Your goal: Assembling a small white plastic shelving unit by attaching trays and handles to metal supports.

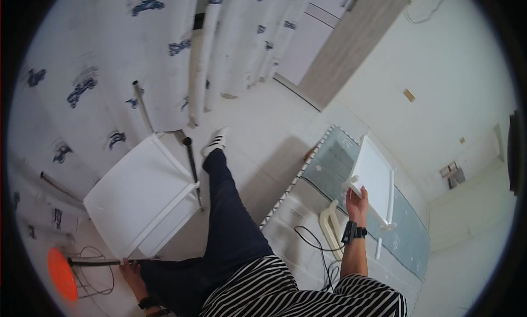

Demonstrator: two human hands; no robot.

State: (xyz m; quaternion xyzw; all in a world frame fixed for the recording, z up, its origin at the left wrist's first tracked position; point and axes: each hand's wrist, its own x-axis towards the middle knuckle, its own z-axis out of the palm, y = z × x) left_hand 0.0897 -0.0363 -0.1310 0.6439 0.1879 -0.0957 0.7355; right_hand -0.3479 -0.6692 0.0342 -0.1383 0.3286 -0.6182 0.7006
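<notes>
Gripping a white framed panel at its near left corner with the right hand, curling the fingers around the edge and holding it tilted over a grey-green mat with a striped border. Touching the lower corner of another white panel, fitted with dark tubes, with the left hand, leaving it unclear whether gripping or merely resting there. Reaching with the right forearm between a cream curved bracket and a short white rod. Having an orange disc to the left of the left hand, near one tube's end. Extending a leg in dark trousers between the two panels.
</notes>
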